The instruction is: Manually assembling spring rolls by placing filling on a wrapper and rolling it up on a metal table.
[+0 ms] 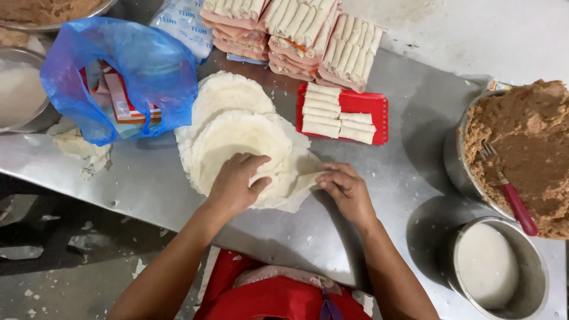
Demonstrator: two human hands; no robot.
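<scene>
A stack of thin round white wrappers lies on the steel table. My left hand presses on the near edge of the top wrapper, fingers curled over a fold. My right hand pinches the right edge of the same wrapper and pulls it sideways. A red tray behind them holds several finished white rolls laid side by side.
Trays of stacked rolls stand at the back. A blue plastic bag sits at the left. A steel pot of brown filling with a red-handled fork and a pot of white liquid stand at the right.
</scene>
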